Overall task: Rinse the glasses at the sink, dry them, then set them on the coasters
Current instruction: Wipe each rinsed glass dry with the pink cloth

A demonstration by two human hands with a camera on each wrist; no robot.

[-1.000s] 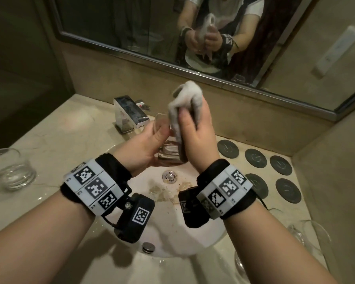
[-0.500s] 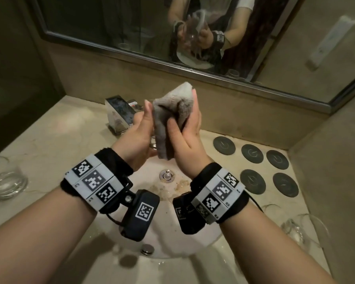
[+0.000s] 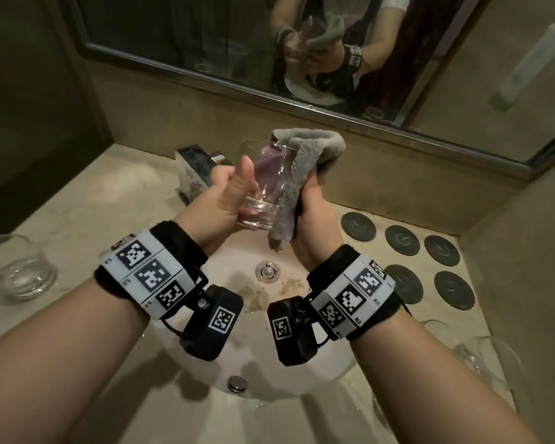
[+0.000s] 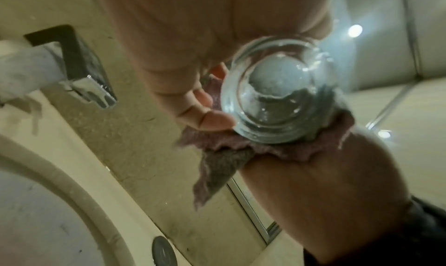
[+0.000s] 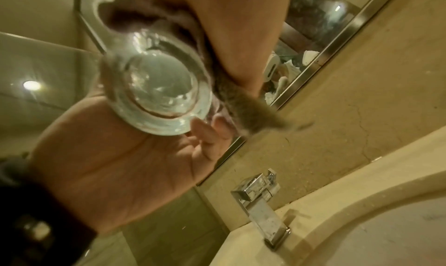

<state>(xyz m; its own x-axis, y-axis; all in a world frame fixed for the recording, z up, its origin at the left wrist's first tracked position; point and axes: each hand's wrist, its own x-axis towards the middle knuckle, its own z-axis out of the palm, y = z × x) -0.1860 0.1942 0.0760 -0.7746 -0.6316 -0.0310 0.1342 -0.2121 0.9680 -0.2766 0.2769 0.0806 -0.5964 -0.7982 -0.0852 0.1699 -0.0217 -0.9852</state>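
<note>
Head view is showing us the marble counter (image 3: 77, 200) spreading round the white sink (image 3: 263, 354), with the mirror (image 3: 205, 43) running along the wall behind. We are seeing five dark coasters (image 3: 402, 240) lying bare at the right of the basin, well apart from the hands, and a low glass bowl (image 3: 20, 270) sitting at the far left edge. Two more clear glasses (image 3: 487, 354) are standing on the counter near our right forearm. The chrome faucet (image 3: 193, 168) is standing behind our left hand (image 3: 225, 193), partly hidden by it.

Above the basin, that left hand is wrapping its fingers and thumb round the glass (image 3: 266, 184), which is tilting slightly. Our right hand (image 3: 314, 213) is gripping the grey cloth (image 3: 308, 155) and pressing it against the glass's right side, folding over the rim.

The left wrist view is looking up at the thick round base (image 4: 277, 92), with cloth showing through it inside the glass, something the head view only hints at. The right wrist view is showing the left fingertips (image 5: 205, 133) curling under the base.
</note>
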